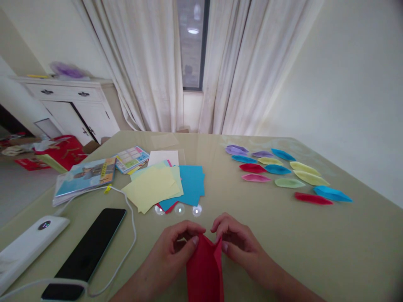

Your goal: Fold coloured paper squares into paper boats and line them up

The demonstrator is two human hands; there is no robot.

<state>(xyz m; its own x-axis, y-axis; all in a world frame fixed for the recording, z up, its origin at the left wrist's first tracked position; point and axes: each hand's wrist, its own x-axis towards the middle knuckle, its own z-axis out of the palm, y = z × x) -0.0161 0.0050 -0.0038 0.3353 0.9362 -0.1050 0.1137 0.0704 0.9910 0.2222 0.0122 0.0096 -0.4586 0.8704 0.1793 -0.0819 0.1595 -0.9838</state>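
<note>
A red sheet of folding paper [204,270], partly folded, stands at the near edge of the table between my hands. My left hand [176,247] pinches its upper left corner between thumb and fingers. At the upper right corner, my right hand [241,243] grips a raised flap with thumb and fingertips. The top edge dips in a V between the two grips. The paper's lower end runs out of view. Beyond my right hand lie several folded paper boats, among them a red one [313,198], a blue one [333,193] and a pale green one [289,183].
Loose yellow paper sheets [154,184] overlap blue ones [192,184] ahead on the left. Farther left are books [86,178], a black phone [91,247], a white power bank [31,245] and a looping white cable [134,235]. Curtains [147,63] hang behind the table.
</note>
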